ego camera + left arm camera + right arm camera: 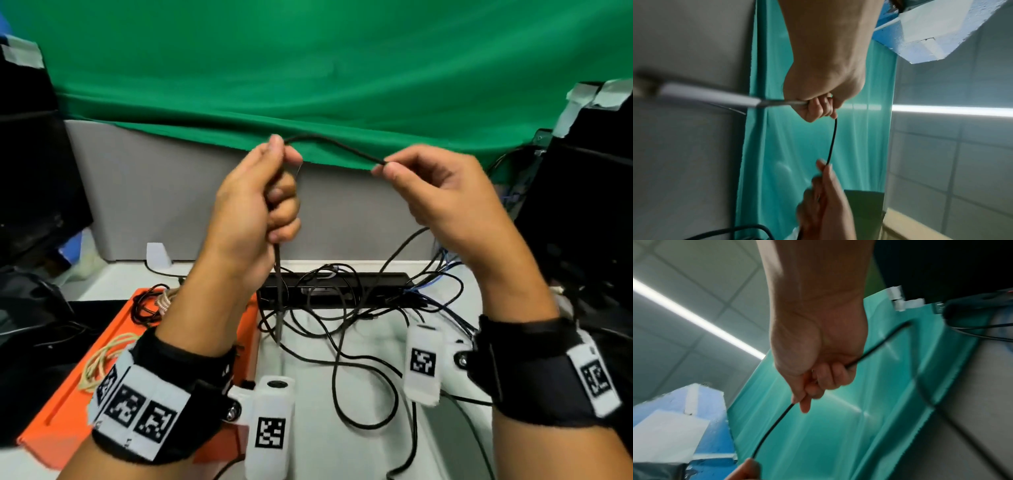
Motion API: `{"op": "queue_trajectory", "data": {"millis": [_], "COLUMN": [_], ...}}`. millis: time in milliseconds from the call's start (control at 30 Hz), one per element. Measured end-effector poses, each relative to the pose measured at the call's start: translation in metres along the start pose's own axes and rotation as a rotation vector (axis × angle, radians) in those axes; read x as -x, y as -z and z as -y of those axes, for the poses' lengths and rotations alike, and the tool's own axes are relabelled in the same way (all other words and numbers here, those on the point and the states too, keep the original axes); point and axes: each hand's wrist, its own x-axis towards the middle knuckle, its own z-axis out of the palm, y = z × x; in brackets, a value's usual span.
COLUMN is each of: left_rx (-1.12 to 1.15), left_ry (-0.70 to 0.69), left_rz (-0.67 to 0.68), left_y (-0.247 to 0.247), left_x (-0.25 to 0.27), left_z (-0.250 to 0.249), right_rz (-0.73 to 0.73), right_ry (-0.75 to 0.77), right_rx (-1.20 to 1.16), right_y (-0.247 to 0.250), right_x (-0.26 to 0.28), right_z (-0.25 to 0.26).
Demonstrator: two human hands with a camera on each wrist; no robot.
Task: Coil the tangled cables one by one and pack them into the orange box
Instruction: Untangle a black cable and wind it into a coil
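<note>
Both hands are raised above the desk with one black cable (337, 145) stretched between them. My left hand (274, 192) grips it in a fist, and its end hangs straight down below the fist. My right hand (385, 168) pinches the cable between thumb and forefinger. The wrist views show the same cable (832, 141) (772, 428) running from hand to hand. A tangle of black cables (342, 325) lies on the white desk below. The orange box (65, 414) sits at the lower left, holding a coiled black cable (147, 305) and a beige one (102, 359).
A black bar-shaped device (342, 287) lies across the desk under the tangle. Dark equipment (34, 171) stands at both sides, with blue wires (442, 298) at the right. A grey partition (154, 192) and green cloth (308, 68) close off the back.
</note>
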Motion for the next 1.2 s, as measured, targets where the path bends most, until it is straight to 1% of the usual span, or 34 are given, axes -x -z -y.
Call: {"op": "queue_trajectory", "data": {"millis": [67, 133, 200, 267, 333, 400, 467, 533, 567, 600, 667, 733, 767, 800, 833, 867, 933, 967, 1000, 1033, 1133, 1167, 1200], "left_rx": [0.178, 0.301, 0.336, 0.254, 0.140, 0.085, 0.101, 0.112, 0.063, -0.050, -0.365, -0.554, -0.628, -0.702, -0.752, -0.752, -0.623, -0.527, -0.424, -0.323, -0.117, -0.072, -0.026], "left_ry": [0.010, 0.007, -0.019, -0.070, -0.100, -0.107, -0.113, -0.151, -0.193, -0.252, -0.339, -0.321, -0.307, -0.297, -0.271, -0.216, -0.058, 0.022, 0.098, 0.158, 0.239, 0.247, 0.250], "left_rz": [0.008, 0.058, 0.120, 0.171, 0.207, 0.227, 0.210, 0.168, 0.155, 0.144, 0.142, 0.163, 0.178, 0.194, 0.217, 0.245, 0.290, 0.306, 0.324, 0.340, 0.301, 0.287, 0.286], "left_y": [0.008, 0.014, 0.015, 0.012, 0.007, 0.003, 0.000, -0.002, -0.001, 0.000, 0.001, 0.000, 0.000, -0.001, -0.001, -0.002, -0.004, -0.005, -0.007, -0.009, -0.012, -0.012, -0.013], "left_x": [-0.001, -0.002, -0.001, 0.000, 0.003, 0.006, 0.007, 0.006, 0.005, 0.004, 0.004, 0.007, 0.009, 0.010, 0.010, 0.010, 0.010, 0.011, 0.013, 0.014, 0.013, 0.013, 0.012], "left_z": [-0.007, -0.012, -0.016, -0.020, -0.020, -0.018, -0.015, -0.015, -0.014, -0.013, -0.005, 0.006, 0.010, 0.013, 0.013, 0.013, 0.009, 0.007, 0.005, 0.004, 0.005, 0.006, 0.005], "right_rz": [-0.128, -0.222, -0.244, -0.210, -0.138, -0.032, 0.127, 0.281, 0.348, 0.414, 0.525, 0.595, 0.598, 0.564, 0.481, 0.353, 0.065, -0.043, -0.105, -0.111, 0.049, 0.049, 0.011], "right_ry": [-0.023, -0.050, -0.078, -0.051, -0.021, -0.057, -0.134, -0.176, -0.186, -0.191, -0.188, -0.151, -0.116, -0.081, -0.056, -0.036, 0.035, 0.072, 0.085, 0.064, -0.056, -0.071, -0.080], "right_rx": [0.041, 0.148, 0.223, 0.176, 0.175, 0.306, 0.405, 0.409, 0.398, 0.392, 0.379, 0.322, 0.287, 0.250, 0.209, 0.168, 0.163, 0.198, 0.229, 0.231, 0.029, -0.014, -0.023], "right_y": [-0.006, -0.013, -0.016, -0.016, -0.014, -0.012, -0.012, -0.015, -0.020, -0.025, -0.036, -0.040, -0.039, -0.037, -0.033, -0.029, -0.023, -0.024, -0.027, -0.030, -0.042, -0.043, -0.042], "right_x": [0.012, 0.019, 0.022, 0.020, 0.019, 0.018, 0.021, 0.025, 0.028, 0.031, 0.037, 0.042, 0.042, 0.043, 0.042, 0.041, 0.038, 0.037, 0.035, 0.035, 0.034, 0.034, 0.034], "right_z": [-0.013, -0.023, -0.026, -0.022, -0.019, -0.019, -0.018, -0.008, -0.001, 0.008, 0.024, 0.038, 0.043, 0.047, 0.049, 0.047, 0.041, 0.038, 0.036, 0.033, 0.031, 0.031, 0.031]}}
